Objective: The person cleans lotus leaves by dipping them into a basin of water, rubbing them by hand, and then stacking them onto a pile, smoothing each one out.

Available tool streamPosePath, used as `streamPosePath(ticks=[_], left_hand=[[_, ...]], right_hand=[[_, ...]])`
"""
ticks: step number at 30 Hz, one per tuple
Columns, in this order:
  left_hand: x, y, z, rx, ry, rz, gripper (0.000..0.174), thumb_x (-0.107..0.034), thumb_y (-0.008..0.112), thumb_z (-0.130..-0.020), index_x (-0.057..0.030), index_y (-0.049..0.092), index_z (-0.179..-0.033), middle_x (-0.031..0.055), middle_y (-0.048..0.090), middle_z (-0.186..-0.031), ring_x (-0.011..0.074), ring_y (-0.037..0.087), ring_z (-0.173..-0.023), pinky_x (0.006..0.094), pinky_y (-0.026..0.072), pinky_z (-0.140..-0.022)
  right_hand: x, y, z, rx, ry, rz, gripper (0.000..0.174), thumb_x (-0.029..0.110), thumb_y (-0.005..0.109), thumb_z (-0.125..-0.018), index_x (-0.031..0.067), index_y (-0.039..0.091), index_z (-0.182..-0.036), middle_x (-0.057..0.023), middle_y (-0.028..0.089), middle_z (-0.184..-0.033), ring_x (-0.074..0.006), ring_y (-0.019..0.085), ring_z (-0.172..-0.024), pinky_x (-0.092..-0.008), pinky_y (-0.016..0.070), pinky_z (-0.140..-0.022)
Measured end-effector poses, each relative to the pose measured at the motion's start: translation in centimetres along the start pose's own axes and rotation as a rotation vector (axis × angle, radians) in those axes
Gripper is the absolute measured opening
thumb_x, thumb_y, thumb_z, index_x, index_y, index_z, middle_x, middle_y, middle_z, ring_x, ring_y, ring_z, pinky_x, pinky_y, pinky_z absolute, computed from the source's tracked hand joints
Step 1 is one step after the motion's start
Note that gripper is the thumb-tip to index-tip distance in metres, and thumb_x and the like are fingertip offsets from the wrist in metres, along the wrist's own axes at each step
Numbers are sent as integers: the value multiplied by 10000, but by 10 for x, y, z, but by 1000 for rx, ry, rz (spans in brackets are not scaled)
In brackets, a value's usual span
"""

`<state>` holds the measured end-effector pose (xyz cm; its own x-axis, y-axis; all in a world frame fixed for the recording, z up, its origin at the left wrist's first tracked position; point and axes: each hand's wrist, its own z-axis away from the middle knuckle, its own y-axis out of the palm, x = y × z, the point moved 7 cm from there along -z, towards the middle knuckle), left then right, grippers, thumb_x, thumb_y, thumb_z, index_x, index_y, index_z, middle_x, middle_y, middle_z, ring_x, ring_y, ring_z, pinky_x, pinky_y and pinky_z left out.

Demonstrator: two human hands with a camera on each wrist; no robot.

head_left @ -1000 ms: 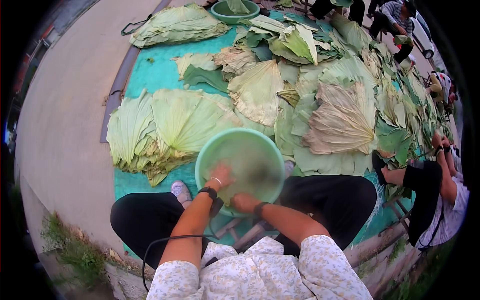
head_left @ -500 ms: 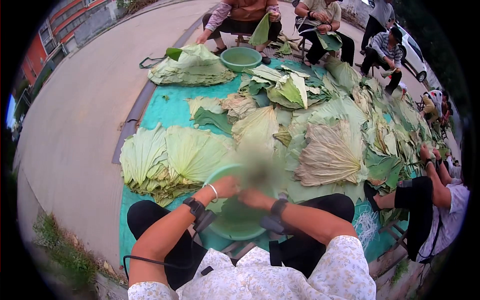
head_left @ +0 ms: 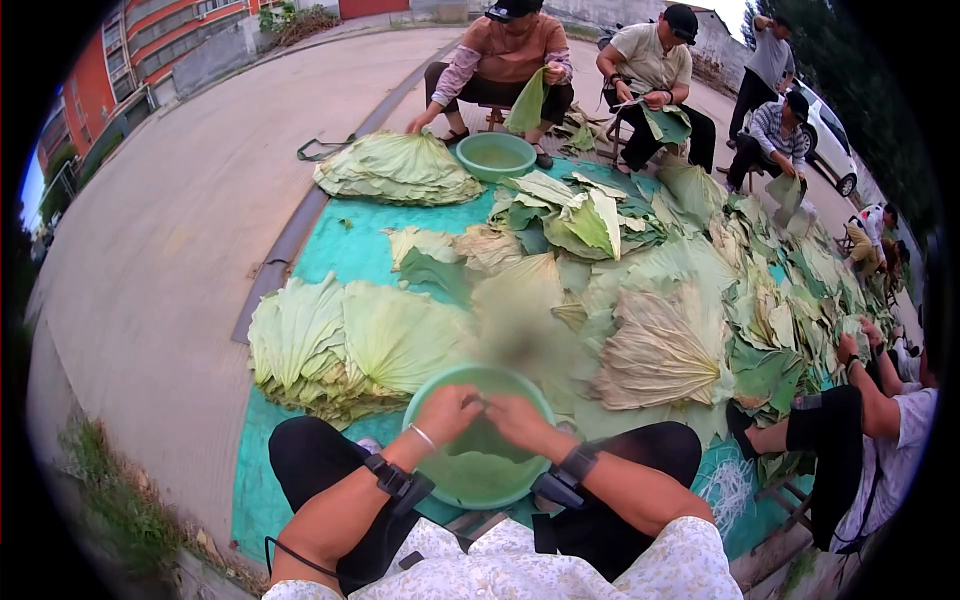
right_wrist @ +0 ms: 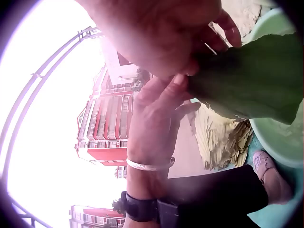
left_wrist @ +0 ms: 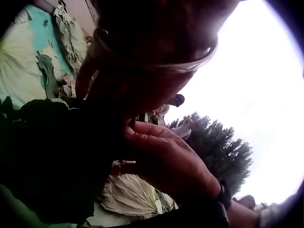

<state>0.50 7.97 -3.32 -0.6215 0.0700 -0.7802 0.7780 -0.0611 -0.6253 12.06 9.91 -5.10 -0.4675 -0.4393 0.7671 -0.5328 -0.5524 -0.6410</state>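
Over a green plastic basin (head_left: 468, 486) between the person's knees, both hands hold a green lotus leaf (right_wrist: 251, 78) that hangs down from their fingers. The left hand (head_left: 447, 412), with a silver bangle at its wrist, pinches the leaf's upper part. Close beside it, fingertips almost meeting, the right hand (head_left: 519, 422) pinches the same part. In the left wrist view the leaf (left_wrist: 52, 156) is a dark sheet below the left hand (left_wrist: 137, 88), with the right hand (left_wrist: 164, 154) opposite. Curled fingers partly hide the pinched spot.
A pile of pale folded leaves (head_left: 385, 335) lies left of the basin on a teal sheet (head_left: 345, 245). A brownish leaf (head_left: 655, 350) tops the leaves on the right. White strings (head_left: 730, 490) lie by the right knee. Other people sit around, one beside a second basin (head_left: 497, 153).
Both hands have risen from low inside the basin to above it, bringing up the leaf. The head view has tilted upward, so the people across the sheet now show.
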Motion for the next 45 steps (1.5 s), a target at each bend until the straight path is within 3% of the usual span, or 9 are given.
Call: streamPosePath(ticks=[2,4,8,11,15,30,33,35,45], left_hand=[[8,-4,-3,-12,-13,0,186,-174,617,-728,-15,608,-824,181,596,-716,342,573,-675,393,449,-626],[14,-1,-9,22,127,6,194,-171,607,-719,-14,607,-833,189,592,-724,351,562,-669,396,444,-615],[3,-2,-8,6,83,-87,177,-129,601,-682,-22,609,-823,206,583,-730,390,542,-699,415,440,-621],[12,0,-12,-2,100,-35,240,-159,629,-709,3,586,-880,166,591,-732,305,523,-616,345,441,-605],[-4,-4,-11,-68,125,-101,209,-139,623,-712,1,585,-862,189,575,-717,341,534,-648,361,441,-606],[11,3,-11,-49,89,-212,170,-153,578,-750,-41,587,-877,165,601,-817,339,563,-728,378,449,-650],[14,5,-8,54,-9,-158,167,-166,560,-757,-62,599,-881,144,615,-849,326,577,-782,389,458,-706],[3,2,-8,-30,46,-187,147,-164,549,-751,-57,599,-838,169,599,-801,355,564,-743,425,452,-659],[-15,-12,-3,-168,101,-149,151,-174,528,-742,-54,605,-791,186,589,-745,375,561,-712,459,444,-635]], right_hand=[[3,-4,2,-44,46,-79,235,186,469,-815,9,566,-936,-201,587,-905,-390,542,-856,-452,423,-766],[6,-6,0,-144,-162,-6,260,177,474,-809,28,558,-1005,-185,593,-941,-380,561,-837,-431,442,-762],[13,-2,-5,-7,-110,210,232,156,467,-809,33,576,-974,-175,603,-895,-363,568,-813,-415,451,-731],[10,-15,-7,-18,22,-122,192,153,470,-813,21,581,-897,-185,592,-827,-368,564,-796,-424,445,-702],[-1,-10,-8,-18,108,-82,191,162,472,-820,15,579,-879,-205,580,-829,-373,560,-792,-427,441,-687],[12,-21,-5,-175,-92,-9,166,126,491,-817,31,595,-904,-179,595,-851,-360,563,-769,-402,444,-681],[14,-23,1,-245,-110,-219,174,121,490,-813,31,603,-910,-178,607,-866,-344,577,-773,-374,451,-688],[6,-13,-5,-159,-87,51,207,116,481,-810,17,606,-941,-184,611,-920,-333,583,-815,-355,452,-718],[13,-17,-7,-138,-44,60,254,150,449,-837,-10,574,-990,-233,585,-921,-384,552,-845,-413,439,-733]])
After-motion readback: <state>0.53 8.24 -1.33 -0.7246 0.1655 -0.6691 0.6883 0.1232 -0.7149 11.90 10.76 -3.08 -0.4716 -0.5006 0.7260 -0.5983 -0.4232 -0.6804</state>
